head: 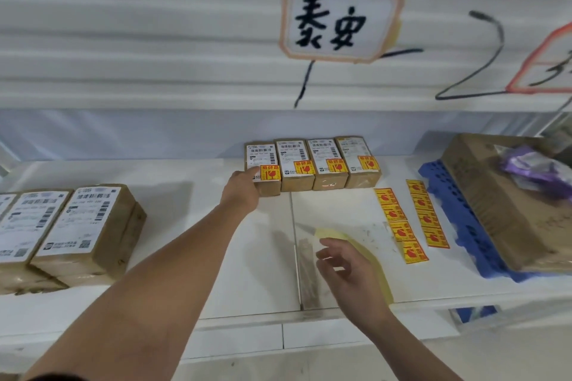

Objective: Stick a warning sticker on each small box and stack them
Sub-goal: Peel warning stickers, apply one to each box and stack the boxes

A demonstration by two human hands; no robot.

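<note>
Several small brown boxes stand side by side at the back of the white shelf, each with a white label and a yellow warning sticker. My left hand [243, 189] reaches out and touches the leftmost box [263, 168] at its front left corner; its fingers are hidden behind the hand. My right hand [346, 269] hovers open above a yellow backing sheet [332, 234] near the front edge, holding nothing. Two strips of yellow warning stickers [400, 224] lie flat to the right. More small boxes [83, 232] without yellow stickers sit in a stack at the left.
A large cardboard box [507, 201] rests on a blue plastic pallet [448, 210] at the right, with a purple bag on top. A white corrugated wall with a handwritten sign [339, 20] rises behind the shelf [192, 226].
</note>
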